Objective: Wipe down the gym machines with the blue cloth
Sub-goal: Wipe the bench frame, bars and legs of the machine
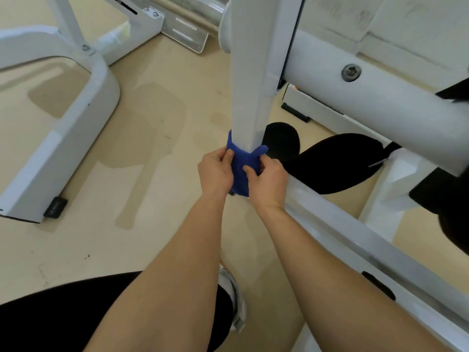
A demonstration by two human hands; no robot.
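A blue cloth (242, 161) is wrapped around the foot of a white upright post (250, 80) of a gym machine. My left hand (215, 171) grips the cloth's left side, thumb and fingers curled into the fabric. My right hand (269, 181) grips its right side, thumb pressed on the cloth. Both hands sit just in front of the post, low near the floor. The far side of the cloth is hidden behind the post.
A white base rail (355, 240) runs from the post toward the lower right. A thick white tube (375, 97) crosses at upper right above black pads (337, 163). Another white machine frame (63, 138) stands at left on the beige floor (152, 148). My shoe (233, 295) is below the arms.
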